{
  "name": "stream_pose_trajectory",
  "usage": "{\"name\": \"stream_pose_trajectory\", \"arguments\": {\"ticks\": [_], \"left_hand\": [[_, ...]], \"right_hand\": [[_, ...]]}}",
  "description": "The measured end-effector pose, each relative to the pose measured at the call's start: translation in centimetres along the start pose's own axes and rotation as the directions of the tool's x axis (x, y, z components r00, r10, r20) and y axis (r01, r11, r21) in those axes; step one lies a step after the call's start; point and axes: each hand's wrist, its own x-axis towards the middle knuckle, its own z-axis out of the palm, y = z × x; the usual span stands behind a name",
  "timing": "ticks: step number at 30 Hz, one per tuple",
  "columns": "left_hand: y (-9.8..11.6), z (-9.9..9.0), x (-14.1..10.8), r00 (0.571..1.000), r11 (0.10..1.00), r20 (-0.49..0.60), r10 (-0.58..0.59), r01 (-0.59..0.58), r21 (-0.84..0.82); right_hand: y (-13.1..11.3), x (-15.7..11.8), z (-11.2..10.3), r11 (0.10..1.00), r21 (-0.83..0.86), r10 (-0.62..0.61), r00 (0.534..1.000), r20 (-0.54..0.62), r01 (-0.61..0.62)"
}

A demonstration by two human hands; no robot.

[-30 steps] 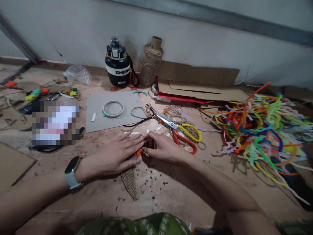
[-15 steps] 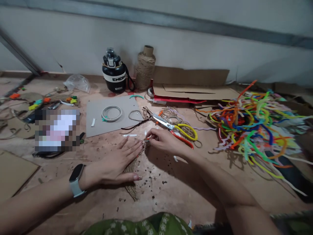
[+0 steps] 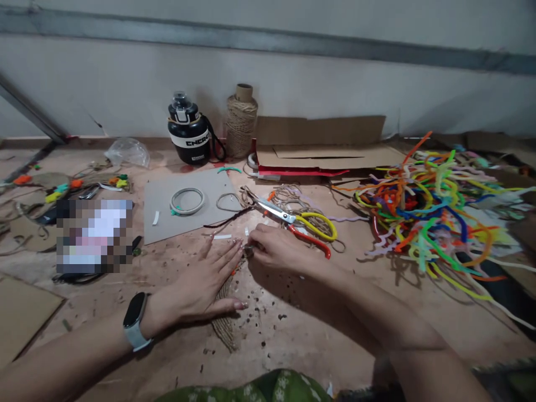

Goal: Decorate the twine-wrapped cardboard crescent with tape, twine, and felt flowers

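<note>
My left hand (image 3: 201, 285) lies flat with fingers spread, pressing on a bundle of jute twine strands (image 3: 225, 324). The strands fan out toward me below the thumb, and a bit of orange shows beside the fingers. Just right of the left fingertips, my right hand (image 3: 272, 248) is closed in a pinch at the far end of the bundle, on brown twine; the fingers partly hide it. Beyond the right hand lie scissors (image 3: 278, 212) with one yellow and one red handle, blades pointing away to the left. White paper strips (image 3: 221, 237) lie near the left fingertips.
A grey board (image 3: 153, 192) carries a ring (image 3: 187, 201). Behind stand a black bottle (image 3: 188, 139), a twine spool (image 3: 242, 125) and a cardboard box (image 3: 322, 156). Colourful pipe cleaners (image 3: 431, 206) pile up at right. A blurred phone (image 3: 98, 234) lies at left.
My right hand has lowered slightly and its fingers have curled in closer beside the left fingertips. The left hand stays flat on the twine. The camera view has shifted a little.
</note>
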Motion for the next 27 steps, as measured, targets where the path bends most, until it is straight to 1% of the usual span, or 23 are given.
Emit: {"name": "stream_pose_trajectory", "arguments": {"ticks": [2, 5, 7, 8, 9, 11, 12, 13, 16, 18, 20, 21, 22, 24, 25, 26, 27], "left_hand": [[0.0, -0.3, 0.0, 1.000, 1.000, 0.001, -0.008, 0.008, -0.025], [-0.5, -1.1, -0.4, 0.999, 0.992, 0.011, 0.044, -0.042, -0.120], [-1.2, -1.8, -0.8, 0.997, 0.981, -0.052, 0.058, -0.066, -0.183], [-1.6, -2.1, -1.0, 0.991, 0.978, -0.129, 0.025, -0.051, -0.204], [-2.0, -2.4, -1.1, 0.975, 0.975, -0.221, -0.036, -0.014, -0.223], [-2.7, -2.7, -1.3, 0.911, 0.961, -0.368, -0.184, 0.088, -0.264], [-3.0, -2.8, -1.3, 0.880, 0.949, -0.407, -0.247, 0.135, -0.285], [-3.2, -2.8, -1.3, 0.857, 0.938, -0.424, -0.292, 0.169, -0.304], [-3.4, -2.9, -1.2, 0.836, 0.913, -0.426, -0.346, 0.194, -0.360], [-3.2, -3.1, -1.2, 0.830, 0.893, -0.429, -0.357, 0.167, -0.419], [-2.9, -3.5, -1.1, 0.823, 0.845, -0.408, -0.395, 0.151, -0.514], [-2.8, -3.7, -1.0, 0.827, 0.800, -0.369, -0.423, 0.149, -0.581], [-2.5, -3.9, -0.9, 0.835, 0.732, -0.310, -0.454, 0.152, -0.664], [-2.1, -4.2, -0.7, 0.852, 0.564, -0.176, -0.493, 0.158, -0.811], [-2.0, -4.3, -0.6, 0.858, 0.493, -0.130, -0.496, 0.156, -0.856], [-1.9, -4.3, -0.5, 0.855, 0.447, -0.110, -0.506, 0.151, -0.882], [-1.9, -4.4, -0.4, 0.839, 0.425, -0.115, -0.531, 0.147, -0.893]], "right_hand": [[0.0, 0.0, 0.0, 1.000, -0.005, 0.007, 1.000, -0.003, -0.007], [0.0, -0.1, -0.2, 0.999, 0.023, 0.035, 0.999, -0.025, -0.035], [-0.1, -0.2, -0.3, 0.999, 0.035, 0.024, 0.998, -0.062, -0.022], [-0.1, -0.3, -0.3, 0.999, 0.038, -0.008, 0.997, -0.080, 0.011], [-0.1, -0.3, -0.2, 0.998, 0.039, -0.055, 0.994, -0.097, 0.059], [-0.2, -0.3, 0.1, 0.986, 0.031, -0.157, 0.982, -0.106, 0.161], [-0.3, -0.2, 0.3, 0.982, 0.026, -0.186, 0.977, -0.105, 0.189], [-0.3, -0.2, 0.5, 0.980, 0.024, -0.194, 0.975, -0.105, 0.197], [-0.3, 0.1, 0.8, 0.982, 0.053, -0.175, 0.978, -0.111, 0.182], [-0.2, 0.1, 0.7, 0.983, 0.100, -0.146, 0.983, -0.108, 0.157], [-0.1, 0.1, 0.4, 0.983, 0.142, -0.109, 0.991, -0.084, 0.120], [0.0, 0.1, 0.3, 0.981, 0.162, -0.091, 0.993, -0.070, 0.102], [0.1, 0.0, 0.1, 0.979, 0.182, -0.080, 0.995, -0.065, 0.090], [0.3, 0.0, -0.1, 0.970, 0.224, -0.076, 0.993, -0.087, 0.093], [0.4, 0.0, -0.2, 0.962, 0.252, -0.075, 0.991, -0.108, 0.100], [0.5, 0.0, -0.3, 0.952, 0.287, -0.068, 0.989, -0.130, 0.103], [0.6, 0.0, -0.4, 0.939, 0.327, -0.057, 0.987, -0.149, 0.104]]}}
